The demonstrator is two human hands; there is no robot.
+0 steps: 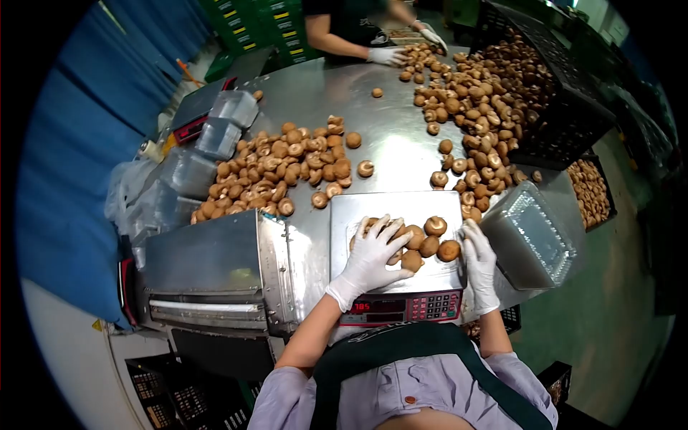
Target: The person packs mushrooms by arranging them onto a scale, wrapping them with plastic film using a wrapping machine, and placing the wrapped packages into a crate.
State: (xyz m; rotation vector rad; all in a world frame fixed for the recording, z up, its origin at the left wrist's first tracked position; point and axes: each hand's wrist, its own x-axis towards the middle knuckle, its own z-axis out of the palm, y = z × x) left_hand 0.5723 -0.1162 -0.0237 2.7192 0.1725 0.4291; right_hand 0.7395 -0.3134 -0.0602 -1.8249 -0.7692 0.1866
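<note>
My left hand (371,256), in a white glove, rests with spread fingers over brown shiitake mushrooms on the metal pan of a digital scale (398,204). Part of the mushrooms under it is hidden by the palm and fingers. More shiitake mushrooms (429,246) lie just right of that hand on the pan. My right hand (480,261), gloved too, lies along the scale's right edge with its fingers stretched out, close to a stack of clear plastic boxes (530,236). The red-framed display (376,307) is lit at the scale's front.
Mushroom heaps lie at the left (279,168) and right (487,107) of the steel table (308,86). A black crate (566,115) tips over the right heap. Clear trays (190,172) line the left edge. Across the table, a gloved co-worker (344,36) touches mushrooms.
</note>
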